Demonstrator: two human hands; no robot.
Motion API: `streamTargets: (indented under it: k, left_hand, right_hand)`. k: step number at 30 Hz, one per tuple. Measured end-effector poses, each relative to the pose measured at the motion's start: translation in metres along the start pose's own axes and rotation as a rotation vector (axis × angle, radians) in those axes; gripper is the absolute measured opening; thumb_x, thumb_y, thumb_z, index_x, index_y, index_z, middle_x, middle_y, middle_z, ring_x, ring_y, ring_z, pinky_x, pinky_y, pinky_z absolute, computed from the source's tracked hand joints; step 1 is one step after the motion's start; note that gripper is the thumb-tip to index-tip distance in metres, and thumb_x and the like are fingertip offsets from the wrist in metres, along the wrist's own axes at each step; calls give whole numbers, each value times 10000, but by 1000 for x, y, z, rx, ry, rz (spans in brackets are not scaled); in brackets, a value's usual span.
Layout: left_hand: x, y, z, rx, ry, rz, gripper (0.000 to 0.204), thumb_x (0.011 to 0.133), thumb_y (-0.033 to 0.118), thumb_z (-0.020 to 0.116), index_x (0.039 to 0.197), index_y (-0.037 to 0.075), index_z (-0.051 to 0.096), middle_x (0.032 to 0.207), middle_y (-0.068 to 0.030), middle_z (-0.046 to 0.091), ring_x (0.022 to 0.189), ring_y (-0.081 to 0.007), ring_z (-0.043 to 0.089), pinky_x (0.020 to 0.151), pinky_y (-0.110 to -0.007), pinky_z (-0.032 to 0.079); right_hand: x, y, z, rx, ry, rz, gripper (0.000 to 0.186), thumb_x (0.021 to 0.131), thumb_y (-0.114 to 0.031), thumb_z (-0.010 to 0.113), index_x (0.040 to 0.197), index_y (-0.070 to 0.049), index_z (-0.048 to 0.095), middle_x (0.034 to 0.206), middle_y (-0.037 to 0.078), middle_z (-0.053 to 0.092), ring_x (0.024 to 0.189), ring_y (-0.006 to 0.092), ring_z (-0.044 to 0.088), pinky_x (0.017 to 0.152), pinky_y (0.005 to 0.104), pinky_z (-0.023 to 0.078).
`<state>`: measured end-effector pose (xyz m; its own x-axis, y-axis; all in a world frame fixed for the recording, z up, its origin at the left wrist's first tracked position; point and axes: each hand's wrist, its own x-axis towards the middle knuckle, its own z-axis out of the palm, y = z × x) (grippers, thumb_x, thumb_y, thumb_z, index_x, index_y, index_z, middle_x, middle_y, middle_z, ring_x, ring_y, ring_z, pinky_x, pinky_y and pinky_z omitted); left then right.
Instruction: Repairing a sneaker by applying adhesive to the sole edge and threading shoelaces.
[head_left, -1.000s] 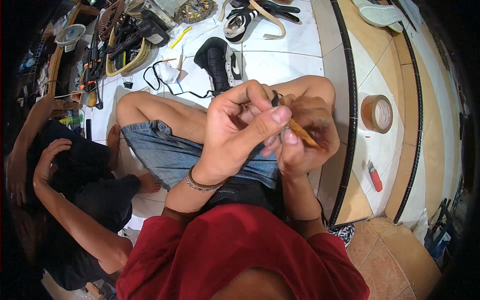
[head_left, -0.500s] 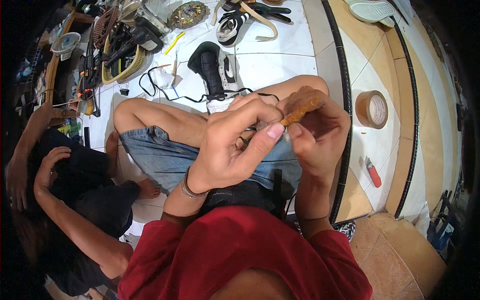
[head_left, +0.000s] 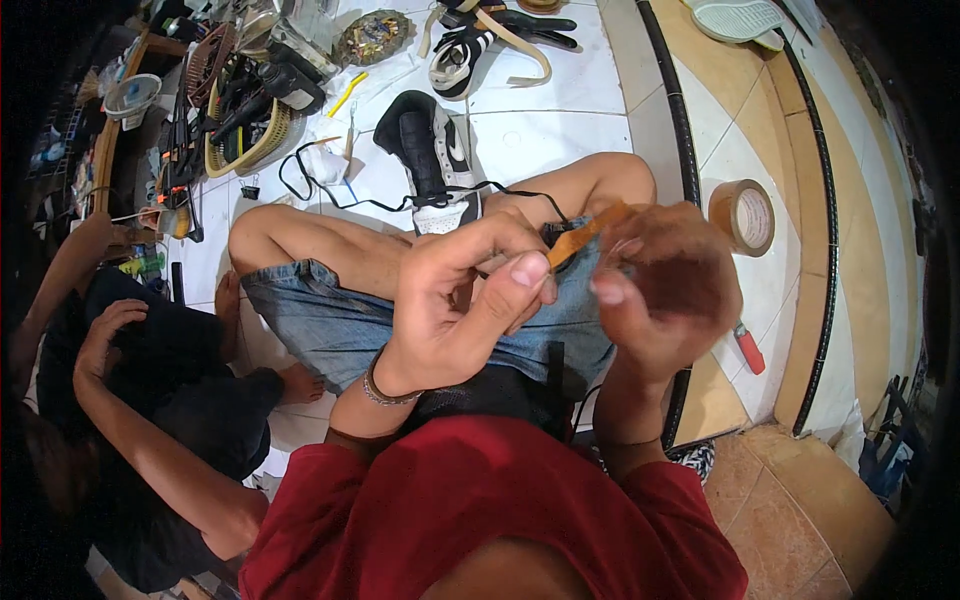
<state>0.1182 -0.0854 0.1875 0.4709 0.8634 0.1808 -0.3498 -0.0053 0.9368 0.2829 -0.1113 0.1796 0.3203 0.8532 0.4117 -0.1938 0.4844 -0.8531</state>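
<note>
Strip (head_left: 578, 240), orange-brown, slants up rightward above the shorts (head_left: 335, 325), its lower end pinched between the left hand's (head_left: 450, 315) thumb and finger. Half a second on, the right hand (head_left: 680, 290), blurred, sits farther from the left; whether it grips, I cannot tell.

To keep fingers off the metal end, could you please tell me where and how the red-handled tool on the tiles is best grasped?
Probably by its long red handle, from above on the side of the person in red: it lies flat with that handle nearer them and the grey metal end pointing away.
</note>
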Motion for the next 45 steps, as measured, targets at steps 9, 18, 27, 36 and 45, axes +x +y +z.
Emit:
streamTargets:
  k: [9,18,27,36,45]
  left_hand:
    - [5,2,-5,225,49,128,111,900,38,656,827,-23,599,740,-53,587,650,-98,512,620,-234,402]
    - [4,14,0,347,30,63,160,904,89,635,785,2,572,692,-33,560,645,-93,474,688,-249,394]
    - [5,5,-6,270,27,-42,211,952,59,597,756,8,535,669,16,500,624,-44,402,559,-220,329]
    - [8,-6,-9,335,59,-129,211,962,75,586,766,-1,568,648,42,485,619,-18,374,520,-216,294]
    - [8,-14,-23,394,52,103,222,898,42,671,720,9,543,640,34,505,575,-19,380,492,-195,274]
  right_hand:
    - [9,-5,7,-584,-128,-377,246,657,31,837,866,-30,723,836,76,694,758,214,679,681,302,531]
    - [20,-11,-5,-616,-345,-514,267,667,49,804,907,49,686,883,174,713,790,260,701,702,401,538]
    - [42,15,-13,-683,-532,-699,290,690,-117,772,918,29,669,865,124,683,770,238,678,715,383,537]
    - [63,26,-18,-714,-644,-670,267,646,-94,751,878,-16,644,778,52,622,725,212,649,650,313,525]
    - [59,7,-33,-593,-569,-400,260,680,-41,816,916,-78,714,798,33,677,703,161,655,611,272,489]
